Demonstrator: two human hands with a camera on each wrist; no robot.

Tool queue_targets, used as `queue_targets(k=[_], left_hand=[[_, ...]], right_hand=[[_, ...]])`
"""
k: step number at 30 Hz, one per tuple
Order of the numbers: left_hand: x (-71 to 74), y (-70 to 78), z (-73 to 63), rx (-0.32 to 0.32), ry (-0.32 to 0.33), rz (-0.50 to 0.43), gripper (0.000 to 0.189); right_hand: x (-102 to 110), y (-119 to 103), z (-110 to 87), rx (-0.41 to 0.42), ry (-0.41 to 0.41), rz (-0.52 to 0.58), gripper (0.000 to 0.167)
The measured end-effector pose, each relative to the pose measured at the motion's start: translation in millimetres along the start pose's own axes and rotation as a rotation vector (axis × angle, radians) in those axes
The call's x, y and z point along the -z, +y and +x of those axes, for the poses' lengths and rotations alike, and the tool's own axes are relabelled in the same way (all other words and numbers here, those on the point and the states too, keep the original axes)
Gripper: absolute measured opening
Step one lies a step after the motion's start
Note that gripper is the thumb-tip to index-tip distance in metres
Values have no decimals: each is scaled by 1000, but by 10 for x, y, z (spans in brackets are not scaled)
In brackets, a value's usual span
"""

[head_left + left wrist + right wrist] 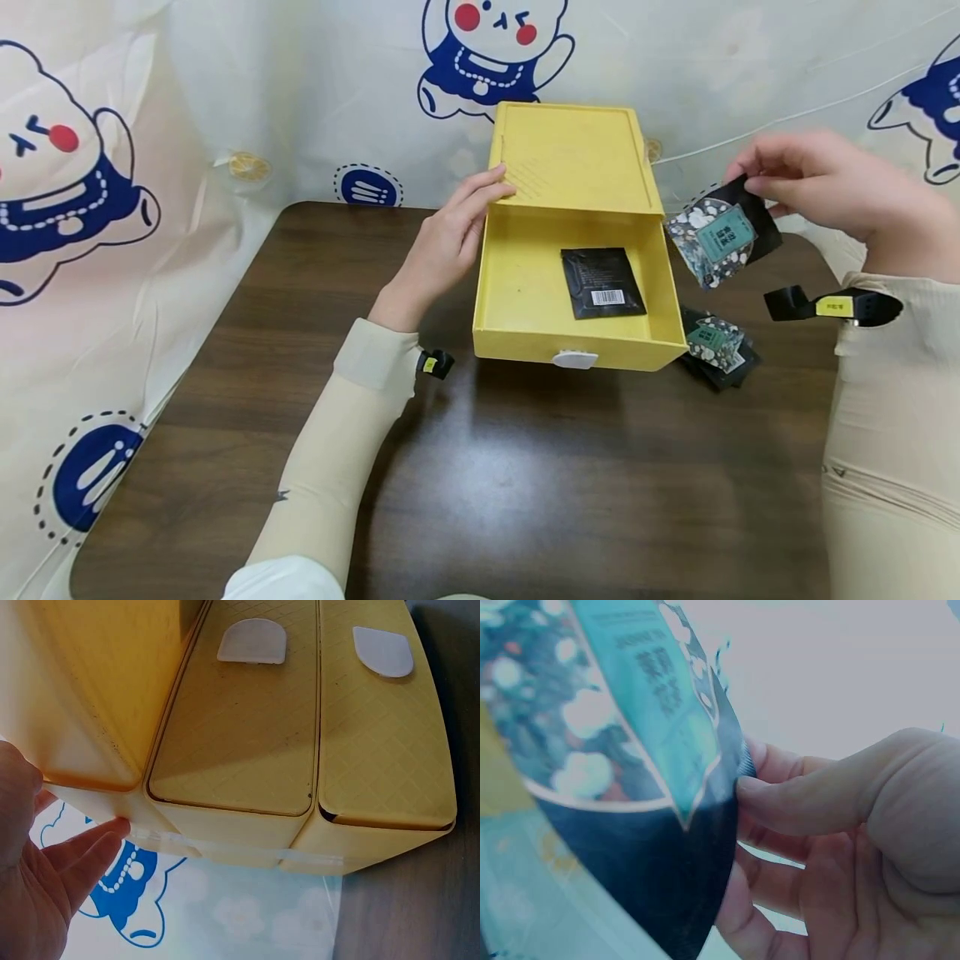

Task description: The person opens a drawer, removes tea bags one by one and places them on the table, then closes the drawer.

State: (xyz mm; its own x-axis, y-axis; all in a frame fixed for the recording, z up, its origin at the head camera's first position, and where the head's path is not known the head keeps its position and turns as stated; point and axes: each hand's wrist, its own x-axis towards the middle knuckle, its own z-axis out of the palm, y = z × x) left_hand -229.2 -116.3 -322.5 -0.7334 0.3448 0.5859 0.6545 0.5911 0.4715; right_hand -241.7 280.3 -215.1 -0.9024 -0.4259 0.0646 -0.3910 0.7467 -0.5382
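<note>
My right hand (832,179) pinches a flat black sachet (723,233) by its edge between thumb and fingers, above the table to the right of a yellow drawer box (573,154). The right wrist view shows the sachet's teal label (656,697) and flower print close up. My left hand (453,233) rests its outstretched fingers against the left side of the box. The top drawer (525,300) is pulled out, and one black sachet (603,283) lies in it with its barcode side up. In the left wrist view, two closed drawers (236,727) with white tabs show below.
More flower-printed sachets (716,346) lie in a small pile on the dark wooden table (480,483), right of the drawer. A pale curtain-like sheet (225,83) with cartoon prints hangs behind and at the left. A white cord (757,129) runs along the back right.
</note>
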Motion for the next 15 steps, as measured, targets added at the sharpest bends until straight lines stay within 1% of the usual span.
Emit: queue_targets(k=[3, 5, 7, 10, 12, 15], left_hand=[[-4, -1, 0, -1, -1, 0, 37], [-6, -1, 1, 2, -4, -1, 37], [-12, -2, 3, -2, -5, 0, 38], [-16, -2, 4, 0, -10, 1, 38], [-16, -2, 2, -3, -7, 0, 39], [-6, 2, 1, -3, -3, -1, 38]], right_hand=[[-55, 256, -4, -91, 16, 99, 24], [-125, 417, 2, -142, 10, 135, 26], [-221, 560, 15, -184, -9, 122, 24], [-413, 758, 49, -211, -49, 110, 19], [-553, 863, 88, -231, -91, 106, 21], [-765, 982, 160, -261, -153, 143, 23]])
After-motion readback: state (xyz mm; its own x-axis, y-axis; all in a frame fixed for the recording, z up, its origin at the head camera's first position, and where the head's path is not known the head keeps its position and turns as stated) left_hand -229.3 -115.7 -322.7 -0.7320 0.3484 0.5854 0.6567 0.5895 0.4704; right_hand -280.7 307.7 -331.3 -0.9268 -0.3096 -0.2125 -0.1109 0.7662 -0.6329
